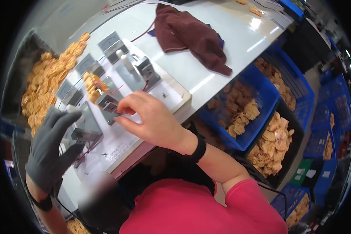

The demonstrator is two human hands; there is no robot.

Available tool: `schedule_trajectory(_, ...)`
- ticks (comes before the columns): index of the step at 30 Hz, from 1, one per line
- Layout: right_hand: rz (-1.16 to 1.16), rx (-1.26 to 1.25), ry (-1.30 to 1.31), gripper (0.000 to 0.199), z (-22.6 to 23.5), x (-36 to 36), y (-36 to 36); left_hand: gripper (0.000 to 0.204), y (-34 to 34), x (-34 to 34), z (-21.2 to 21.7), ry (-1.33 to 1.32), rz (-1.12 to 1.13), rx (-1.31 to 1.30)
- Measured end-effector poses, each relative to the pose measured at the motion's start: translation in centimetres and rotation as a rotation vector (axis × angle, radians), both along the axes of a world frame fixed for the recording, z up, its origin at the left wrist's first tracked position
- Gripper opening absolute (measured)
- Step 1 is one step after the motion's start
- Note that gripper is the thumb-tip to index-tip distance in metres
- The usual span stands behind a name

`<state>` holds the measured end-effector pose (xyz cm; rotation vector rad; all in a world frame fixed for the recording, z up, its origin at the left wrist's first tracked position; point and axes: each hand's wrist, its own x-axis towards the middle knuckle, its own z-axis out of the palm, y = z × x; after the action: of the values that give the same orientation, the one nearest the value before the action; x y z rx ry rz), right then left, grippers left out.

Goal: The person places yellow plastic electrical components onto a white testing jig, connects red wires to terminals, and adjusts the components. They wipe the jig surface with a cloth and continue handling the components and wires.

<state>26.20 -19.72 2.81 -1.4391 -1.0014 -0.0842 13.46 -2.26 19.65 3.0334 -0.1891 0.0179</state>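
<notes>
My left hand (52, 150), in a grey glove, is beside the left test fixture (87, 124). Its thumb and fingers are apart, on either side of the fixture's front. My bare right hand (148, 119) is at the front block (108, 104) of the middle fixture. Thumb and index finger are drawn close together there; anything between them is too small to make out. A yellow plastic piece (93, 86) sits in the middle fixture, with thin red wire near it. The right fixture (138, 70) has white cylindrical posts and a grey block, with no hand on it.
Yellowish pieces fill a dark bin (46, 78) at the left and spill toward the fixtures. A maroon cloth (191, 37) lies on the white table (238, 46). Blue crates (241, 144) and a black crate (298, 144) with similar pieces stand at the right. Small screws (163, 95) lie on the fixture board.
</notes>
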Motion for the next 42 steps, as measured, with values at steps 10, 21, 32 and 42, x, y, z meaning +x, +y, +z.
schedule_trajectory(10, -0.117, 0.056, -0.012, 0.033, -0.5, -0.1, 0.0, 0.050, 0.0, -1.4, -2.8, -0.005, 0.068, 0.130)
schedule_trajectory(21, -0.136, -0.102, 0.036, 0.029, -0.6, -0.5, 0.3, 0.027, -2.2, -7.8, -7.4, -0.179, 0.051, -0.374)
schedule_trajectory(32, -0.111, -0.129, 0.197, 0.028, -0.7, -0.7, 0.3, 0.030, 0.3, -9.9, -15.5, -0.537, 0.174, -0.344)
schedule_trajectory(42, -0.281, -0.166, 0.299, 0.038, -1.4, -0.5, -1.8, 0.035, 1.6, -9.6, -15.2, -0.379, 0.161, -0.610)
